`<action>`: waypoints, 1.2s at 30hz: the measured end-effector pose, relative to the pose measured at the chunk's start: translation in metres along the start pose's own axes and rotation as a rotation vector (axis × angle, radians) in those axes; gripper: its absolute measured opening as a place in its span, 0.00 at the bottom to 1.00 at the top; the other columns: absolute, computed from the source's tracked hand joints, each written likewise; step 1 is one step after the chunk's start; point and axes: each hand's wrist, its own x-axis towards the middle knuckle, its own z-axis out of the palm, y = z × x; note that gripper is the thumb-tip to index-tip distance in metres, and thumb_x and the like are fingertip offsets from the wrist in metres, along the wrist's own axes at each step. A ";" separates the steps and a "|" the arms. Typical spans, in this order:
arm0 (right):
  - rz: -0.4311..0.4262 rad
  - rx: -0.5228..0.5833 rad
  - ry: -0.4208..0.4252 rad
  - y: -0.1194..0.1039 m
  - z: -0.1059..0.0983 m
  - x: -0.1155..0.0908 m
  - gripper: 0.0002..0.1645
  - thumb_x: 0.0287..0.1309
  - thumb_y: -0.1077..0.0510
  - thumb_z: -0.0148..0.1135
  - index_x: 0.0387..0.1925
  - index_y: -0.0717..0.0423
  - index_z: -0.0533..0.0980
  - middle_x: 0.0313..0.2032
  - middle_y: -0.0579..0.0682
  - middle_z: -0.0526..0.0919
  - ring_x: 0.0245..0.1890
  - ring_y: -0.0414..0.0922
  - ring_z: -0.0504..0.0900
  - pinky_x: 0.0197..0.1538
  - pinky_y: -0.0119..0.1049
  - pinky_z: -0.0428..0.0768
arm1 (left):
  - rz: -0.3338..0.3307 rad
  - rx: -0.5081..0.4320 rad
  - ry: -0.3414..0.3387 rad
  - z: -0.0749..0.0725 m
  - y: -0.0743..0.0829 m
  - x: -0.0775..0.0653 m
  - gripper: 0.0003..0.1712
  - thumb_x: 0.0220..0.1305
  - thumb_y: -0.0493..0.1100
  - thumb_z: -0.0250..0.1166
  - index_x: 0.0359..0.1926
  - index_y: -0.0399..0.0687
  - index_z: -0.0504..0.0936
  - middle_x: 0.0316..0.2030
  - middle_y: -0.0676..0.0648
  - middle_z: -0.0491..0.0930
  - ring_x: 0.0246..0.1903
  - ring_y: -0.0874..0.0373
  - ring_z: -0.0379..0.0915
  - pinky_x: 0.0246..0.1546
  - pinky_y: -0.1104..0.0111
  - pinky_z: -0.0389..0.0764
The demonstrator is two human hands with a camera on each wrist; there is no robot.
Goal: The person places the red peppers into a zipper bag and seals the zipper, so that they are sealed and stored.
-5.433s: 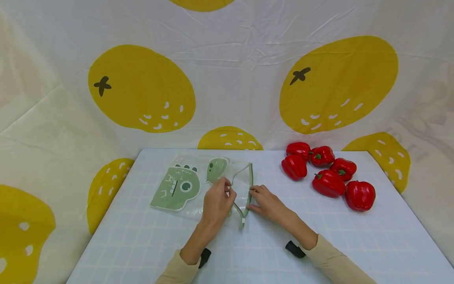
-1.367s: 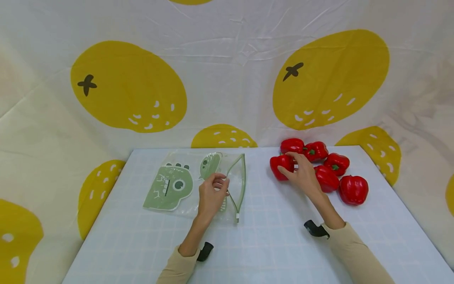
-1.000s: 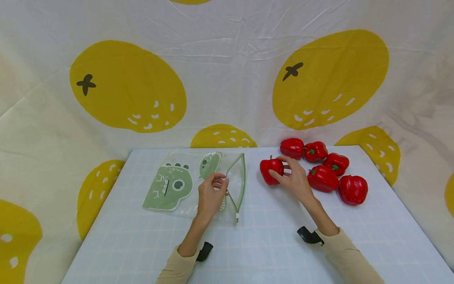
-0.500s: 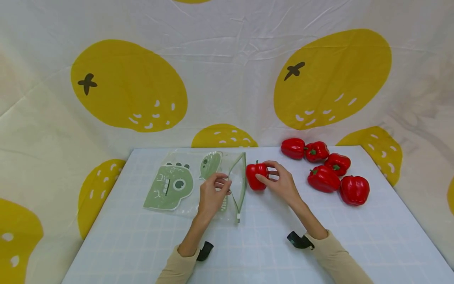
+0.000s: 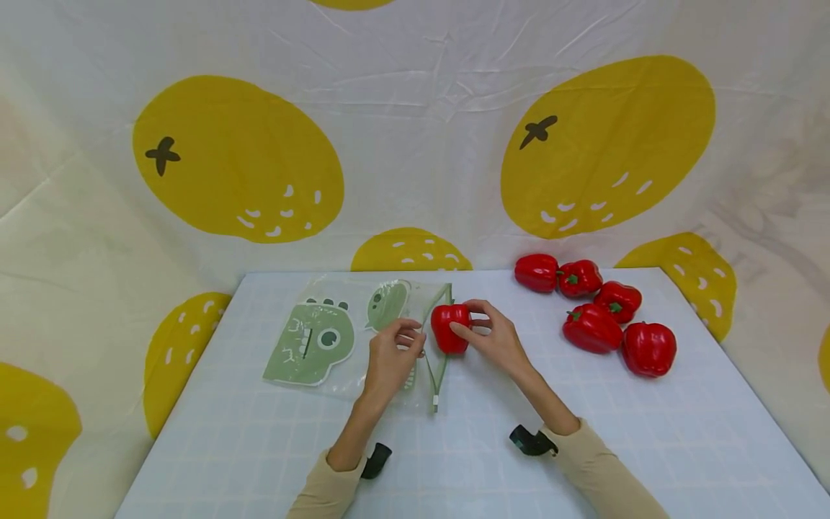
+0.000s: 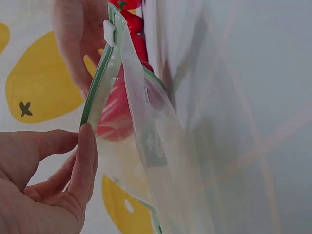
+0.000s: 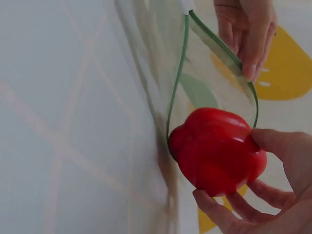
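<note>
My right hand [image 5: 498,340] grips a red bell pepper [image 5: 449,328] between thumb and fingers, right at the mouth of a clear zip bag [image 5: 353,393]. Green dinosaur prints [image 5: 320,342] cover the bag, which lies flat on the table. Its upper lip is pinched by my left hand [image 5: 391,360] between thumb and fingertips, so the mouth gapes. In the right wrist view, the pepper [image 7: 219,151] sits in front of the green-edged opening, with a white slider [image 7: 186,6] at one corner. Through the bag's film, the left wrist view shows the pepper [image 6: 116,112] blurred.
Several more red bell peppers [image 5: 591,328] are grouped at the back right of the table [image 5: 480,461], which has a pale checked cover. Behind it hangs a white cloth [image 5: 421,158] with yellow fruit prints.
My right hand let go of the bag's edge, took a pepper from the group and carried it left to the bag's mouth. The left hand keeps pinching the upper lip.
</note>
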 end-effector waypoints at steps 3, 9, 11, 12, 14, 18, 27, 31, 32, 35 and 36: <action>0.014 0.003 -0.001 0.000 0.005 0.001 0.38 0.60 0.46 0.74 0.68 0.50 0.69 0.65 0.56 0.75 0.61 0.57 0.78 0.57 0.51 0.83 | 0.022 0.004 -0.002 0.001 -0.002 0.000 0.09 0.64 0.30 0.69 0.46 0.33 0.84 0.34 0.41 0.86 0.30 0.51 0.84 0.29 0.72 0.86; 0.019 0.008 0.006 0.000 0.011 0.003 0.37 0.61 0.46 0.73 0.67 0.51 0.70 0.64 0.56 0.76 0.60 0.57 0.79 0.56 0.51 0.84 | 0.052 0.026 -0.005 0.004 -0.006 -0.001 0.08 0.63 0.29 0.69 0.44 0.33 0.84 0.32 0.42 0.86 0.29 0.51 0.84 0.27 0.74 0.85; 0.017 0.010 0.004 0.000 0.012 0.004 0.37 0.61 0.46 0.72 0.67 0.51 0.70 0.64 0.56 0.76 0.60 0.57 0.79 0.56 0.51 0.84 | 0.064 0.027 -0.005 0.005 -0.007 -0.001 0.08 0.63 0.28 0.69 0.44 0.32 0.84 0.31 0.42 0.85 0.29 0.51 0.84 0.27 0.73 0.85; 0.017 0.011 0.003 0.000 0.013 0.004 0.37 0.62 0.46 0.72 0.67 0.51 0.70 0.64 0.56 0.76 0.59 0.56 0.79 0.56 0.51 0.84 | 0.075 0.032 -0.007 0.005 -0.008 -0.001 0.08 0.62 0.28 0.68 0.43 0.32 0.84 0.31 0.42 0.85 0.28 0.51 0.83 0.27 0.73 0.85; 0.024 0.016 0.000 0.001 0.015 0.005 0.36 0.62 0.45 0.72 0.67 0.51 0.70 0.64 0.55 0.76 0.59 0.56 0.79 0.57 0.50 0.84 | 0.089 0.049 -0.012 0.006 -0.008 -0.002 0.08 0.62 0.28 0.69 0.43 0.32 0.84 0.31 0.42 0.85 0.29 0.51 0.83 0.27 0.73 0.85; 0.036 0.031 -0.008 0.001 0.018 0.005 0.37 0.62 0.43 0.71 0.67 0.51 0.70 0.64 0.56 0.76 0.59 0.55 0.80 0.57 0.49 0.83 | 0.101 0.111 -0.033 0.008 -0.009 -0.003 0.08 0.63 0.31 0.70 0.44 0.34 0.84 0.33 0.44 0.85 0.31 0.53 0.82 0.30 0.73 0.85; 0.044 0.033 0.003 0.001 0.019 0.005 0.36 0.64 0.41 0.69 0.67 0.51 0.70 0.63 0.57 0.77 0.58 0.56 0.81 0.57 0.51 0.83 | 0.062 0.228 -0.170 0.010 -0.004 -0.011 0.15 0.60 0.34 0.74 0.47 0.37 0.81 0.30 0.47 0.83 0.29 0.58 0.80 0.31 0.73 0.83; 0.050 0.043 -0.004 0.001 0.018 0.005 0.36 0.64 0.41 0.68 0.67 0.51 0.70 0.63 0.57 0.77 0.58 0.56 0.80 0.57 0.50 0.83 | 0.049 0.247 -0.163 0.009 -0.003 -0.014 0.15 0.60 0.31 0.72 0.47 0.36 0.80 0.30 0.46 0.83 0.28 0.57 0.81 0.29 0.75 0.82; 0.053 0.045 -0.006 0.001 0.018 0.006 0.36 0.64 0.41 0.68 0.67 0.51 0.70 0.63 0.57 0.77 0.59 0.56 0.80 0.56 0.50 0.84 | 0.054 0.243 -0.151 0.009 -0.003 -0.014 0.14 0.60 0.31 0.72 0.47 0.35 0.81 0.29 0.46 0.84 0.28 0.56 0.81 0.29 0.74 0.82; 0.061 0.052 -0.002 0.003 0.019 0.007 0.35 0.64 0.41 0.68 0.66 0.51 0.71 0.62 0.57 0.78 0.58 0.56 0.80 0.52 0.46 0.86 | 0.068 0.224 -0.110 0.010 -0.004 -0.016 0.12 0.61 0.29 0.70 0.46 0.35 0.81 0.29 0.46 0.83 0.28 0.55 0.81 0.30 0.72 0.83; 0.064 0.052 0.001 0.004 0.019 0.008 0.35 0.64 0.41 0.68 0.66 0.51 0.71 0.62 0.57 0.78 0.58 0.56 0.80 0.51 0.45 0.86 | 0.075 0.217 -0.097 0.010 -0.005 -0.017 0.12 0.61 0.29 0.70 0.45 0.35 0.82 0.29 0.46 0.83 0.28 0.55 0.81 0.30 0.72 0.83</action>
